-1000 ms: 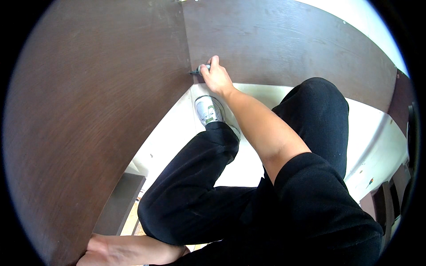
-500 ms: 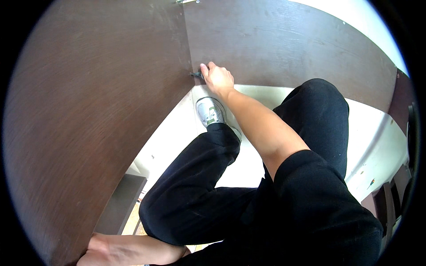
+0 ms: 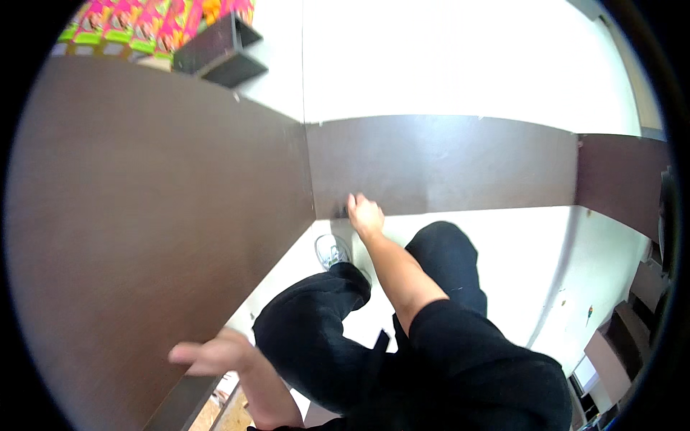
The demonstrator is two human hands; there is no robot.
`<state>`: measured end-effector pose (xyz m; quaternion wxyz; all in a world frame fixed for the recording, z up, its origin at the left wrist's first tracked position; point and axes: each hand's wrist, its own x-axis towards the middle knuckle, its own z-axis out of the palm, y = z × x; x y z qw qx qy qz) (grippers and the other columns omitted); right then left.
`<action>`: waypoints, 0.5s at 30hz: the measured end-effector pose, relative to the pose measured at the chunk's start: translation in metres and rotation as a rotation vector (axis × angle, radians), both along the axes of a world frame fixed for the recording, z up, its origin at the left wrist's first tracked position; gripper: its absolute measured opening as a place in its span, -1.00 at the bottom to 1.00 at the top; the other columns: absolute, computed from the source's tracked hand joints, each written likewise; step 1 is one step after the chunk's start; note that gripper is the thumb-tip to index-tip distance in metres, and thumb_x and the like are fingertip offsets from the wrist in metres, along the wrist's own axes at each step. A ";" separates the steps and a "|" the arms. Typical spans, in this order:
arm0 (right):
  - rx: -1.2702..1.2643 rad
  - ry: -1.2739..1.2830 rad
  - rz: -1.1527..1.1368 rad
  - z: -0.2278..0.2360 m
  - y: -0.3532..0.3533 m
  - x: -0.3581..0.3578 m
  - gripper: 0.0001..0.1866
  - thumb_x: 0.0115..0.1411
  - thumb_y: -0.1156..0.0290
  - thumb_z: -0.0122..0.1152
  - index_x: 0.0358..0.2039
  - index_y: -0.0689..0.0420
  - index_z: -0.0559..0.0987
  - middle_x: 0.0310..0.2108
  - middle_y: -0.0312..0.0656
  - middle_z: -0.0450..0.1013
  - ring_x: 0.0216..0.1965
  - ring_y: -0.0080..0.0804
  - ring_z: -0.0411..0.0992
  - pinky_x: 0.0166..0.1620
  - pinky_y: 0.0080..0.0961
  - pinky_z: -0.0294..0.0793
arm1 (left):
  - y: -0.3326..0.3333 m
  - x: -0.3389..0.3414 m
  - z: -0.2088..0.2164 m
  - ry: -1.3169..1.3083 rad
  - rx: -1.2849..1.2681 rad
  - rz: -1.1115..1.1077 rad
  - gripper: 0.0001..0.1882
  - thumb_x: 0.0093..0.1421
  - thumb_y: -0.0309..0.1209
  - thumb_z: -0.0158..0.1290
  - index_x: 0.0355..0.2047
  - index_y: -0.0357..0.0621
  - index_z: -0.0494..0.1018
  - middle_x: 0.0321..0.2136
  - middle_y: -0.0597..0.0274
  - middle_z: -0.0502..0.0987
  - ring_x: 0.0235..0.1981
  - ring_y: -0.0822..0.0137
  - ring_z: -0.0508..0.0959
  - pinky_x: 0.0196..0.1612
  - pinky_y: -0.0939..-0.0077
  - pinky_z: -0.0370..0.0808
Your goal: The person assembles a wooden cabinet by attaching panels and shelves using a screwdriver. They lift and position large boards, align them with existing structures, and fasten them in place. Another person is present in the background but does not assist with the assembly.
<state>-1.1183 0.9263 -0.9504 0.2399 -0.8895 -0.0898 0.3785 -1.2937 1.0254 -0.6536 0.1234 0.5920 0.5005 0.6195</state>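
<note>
My right hand [image 3: 366, 215] is closed, low beside the short dark brown panel [image 3: 460, 165], close to the corner where it meets a long dark brown panel [image 3: 158, 208] on the left. A small dark thing [image 3: 343, 211] shows at its fingertips, too smeared to name. My left hand [image 3: 215, 354] is off to the lower left, in front of the long panel, slightly blurred. Its fingers stretch out to the left and hold nothing that I can see. The short panel stands on edge, joined to the long one.
A grey shoe [image 3: 332, 251] is on the white floor [image 3: 517, 251] next to the panel corner. A dark reddish panel [image 3: 619, 172] closes the right end. Beyond the long panel are a dark open box-shaped piece [image 3: 223, 54] and several pink and green packages [image 3: 147, 29].
My view has tilted up, showing the wall and packages beyond. My right hand has drawn back from the corner with the small dark thing. My left hand has come away from the long panel's lower edge.
</note>
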 end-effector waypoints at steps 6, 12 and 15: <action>0.182 0.126 -0.018 0.178 -0.103 -0.004 -0.49 0.26 0.03 -0.25 -0.29 0.21 0.52 -0.25 0.14 0.45 -0.16 0.14 0.39 -0.08 -0.07 0.34 | -0.033 0.018 0.135 -0.009 -0.501 -0.396 -0.65 0.19 -0.52 0.01 -0.05 -0.39 0.22 -0.14 0.10 0.39 -0.12 0.35 0.42 0.00 0.44 0.33; 0.139 0.030 0.112 0.394 -0.280 0.036 -0.54 0.24 0.08 -0.23 -0.34 0.19 0.53 -0.31 0.10 0.47 -0.20 0.09 0.40 -0.11 -0.16 0.35 | -0.023 -0.040 0.334 -0.039 -0.507 -0.513 -0.58 0.15 -0.56 0.02 0.01 -0.35 0.20 -0.07 0.12 0.37 -0.06 0.34 0.39 0.06 0.46 0.27; -0.116 -0.075 0.110 0.457 -0.396 0.067 -0.49 0.22 0.08 -0.30 -0.41 0.22 0.54 -0.33 0.13 0.47 -0.24 0.14 0.42 -0.15 -0.09 0.36 | 0.006 -0.038 0.390 -0.025 -0.401 -0.624 -0.55 0.14 -0.49 0.04 0.03 -0.36 0.22 -0.06 0.11 0.37 -0.02 0.30 0.36 0.10 0.42 0.22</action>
